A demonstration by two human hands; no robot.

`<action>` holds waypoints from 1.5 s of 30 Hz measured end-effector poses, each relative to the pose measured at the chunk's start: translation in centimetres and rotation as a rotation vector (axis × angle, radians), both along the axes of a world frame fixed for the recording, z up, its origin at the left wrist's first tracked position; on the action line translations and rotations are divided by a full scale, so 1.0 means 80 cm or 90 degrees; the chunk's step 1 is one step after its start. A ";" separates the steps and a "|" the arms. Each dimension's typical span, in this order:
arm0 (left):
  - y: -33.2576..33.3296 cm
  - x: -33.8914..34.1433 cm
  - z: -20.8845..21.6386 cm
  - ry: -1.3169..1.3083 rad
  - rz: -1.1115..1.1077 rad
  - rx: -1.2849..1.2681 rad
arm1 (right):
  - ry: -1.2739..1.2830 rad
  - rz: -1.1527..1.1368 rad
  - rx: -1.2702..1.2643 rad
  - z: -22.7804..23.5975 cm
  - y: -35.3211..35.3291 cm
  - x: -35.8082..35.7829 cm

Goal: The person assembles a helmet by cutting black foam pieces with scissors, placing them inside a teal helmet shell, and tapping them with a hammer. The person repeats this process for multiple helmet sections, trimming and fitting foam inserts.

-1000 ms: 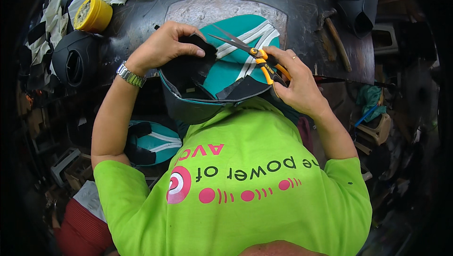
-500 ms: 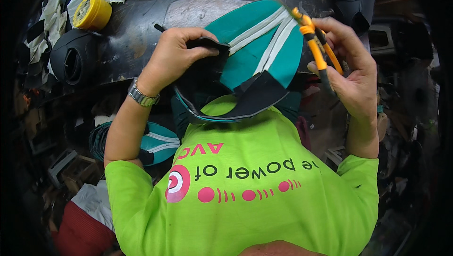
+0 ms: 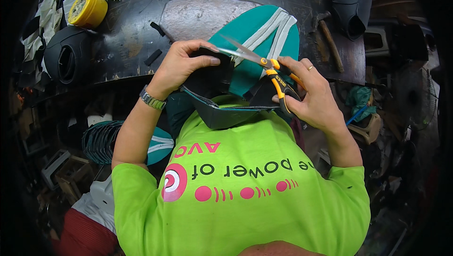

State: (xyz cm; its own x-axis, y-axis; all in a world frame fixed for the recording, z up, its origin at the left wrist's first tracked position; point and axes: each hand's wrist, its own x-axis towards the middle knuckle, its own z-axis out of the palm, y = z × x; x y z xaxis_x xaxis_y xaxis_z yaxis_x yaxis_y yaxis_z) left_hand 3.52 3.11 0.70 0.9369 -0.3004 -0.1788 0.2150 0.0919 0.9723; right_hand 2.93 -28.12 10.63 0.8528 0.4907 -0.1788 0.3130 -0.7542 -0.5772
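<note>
My left hand [image 3: 186,64], with a metal-banded watch at the wrist, pinches the black edge of a sewn piece between thumb and fingers. The sewn piece [image 3: 231,29] has a rounded teal panel with white strips meeting in a V, and a black band curving toward my shirt. In my right hand [image 3: 315,93] are scissors [image 3: 265,62] with orange and black handles. Their blades are spread and point left, close to the pinched black edge. Whether the blades touch the material, I cannot tell.
A pale slab [image 3: 193,17] lies on the dark table behind the piece. A hammer [image 3: 331,43] rests to the right, a yellow tub [image 3: 92,12] at far left. Black scraps [image 3: 152,57] lie nearby. Similar teal pieces [image 3: 101,140] are stacked at lower left.
My right hand has come left and lower, bringing the scissors from beyond the teal panel's right edge to beside my left hand. The blades now show spread. My left hand keeps its pinch.
</note>
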 end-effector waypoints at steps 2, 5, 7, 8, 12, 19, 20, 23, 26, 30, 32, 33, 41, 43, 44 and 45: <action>0.001 -0.003 -0.006 0.016 0.004 -0.018 | -0.014 0.028 -0.001 0.003 0.000 0.001; 0.002 -0.008 -0.012 0.030 0.007 -0.041 | 0.005 0.059 -0.027 0.006 0.001 0.006; 0.003 -0.011 -0.016 0.046 0.028 -0.081 | 0.022 0.073 -0.036 0.007 0.001 0.009; 0.003 -0.013 -0.018 0.048 0.027 -0.090 | 0.026 0.079 -0.033 0.007 0.000 0.011; 0.004 -0.016 -0.022 0.067 0.033 -0.108 | 0.029 0.087 -0.020 0.007 0.000 0.014; 0.003 -0.016 -0.024 0.079 0.041 -0.162 | 0.037 0.090 0.032 -0.003 0.005 0.013; 0.003 -0.016 -0.023 0.083 0.044 -0.167 | 0.039 0.086 0.031 -0.004 0.004 0.013; 0.001 -0.016 -0.021 0.089 0.050 -0.168 | 0.042 0.080 0.049 -0.009 0.004 0.014; 0.001 -0.015 -0.019 0.098 0.049 -0.157 | 0.033 0.086 0.082 -0.015 0.004 0.016; 0.001 -0.013 -0.017 0.108 0.044 -0.154 | 0.050 0.083 0.121 -0.022 0.002 0.018; 0.001 -0.012 -0.017 0.103 0.043 -0.152 | 0.078 0.070 0.105 -0.024 0.002 0.018; 0.000 -0.012 -0.016 0.099 0.043 -0.153 | 0.092 0.060 0.105 -0.024 0.001 0.017; 0.000 -0.009 -0.013 0.108 0.034 -0.135 | 0.098 0.057 0.137 -0.033 -0.002 0.014; 0.000 -0.008 -0.012 0.105 0.032 -0.124 | 0.097 0.060 0.138 -0.035 -0.005 0.013; -0.001 -0.008 -0.011 0.111 0.030 -0.120 | 0.093 0.062 0.142 -0.037 -0.006 0.013; -0.001 -0.008 -0.011 0.116 0.030 -0.117 | 0.090 0.064 0.146 -0.039 -0.006 0.013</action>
State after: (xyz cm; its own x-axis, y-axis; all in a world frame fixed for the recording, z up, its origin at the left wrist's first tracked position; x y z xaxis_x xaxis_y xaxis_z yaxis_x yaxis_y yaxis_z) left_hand 2.88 3.01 -0.15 0.9080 -0.3000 -0.2925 0.3764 0.2773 0.8840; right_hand 3.95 -28.57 7.54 0.7718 0.6134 -0.1673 0.2840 -0.5680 -0.7725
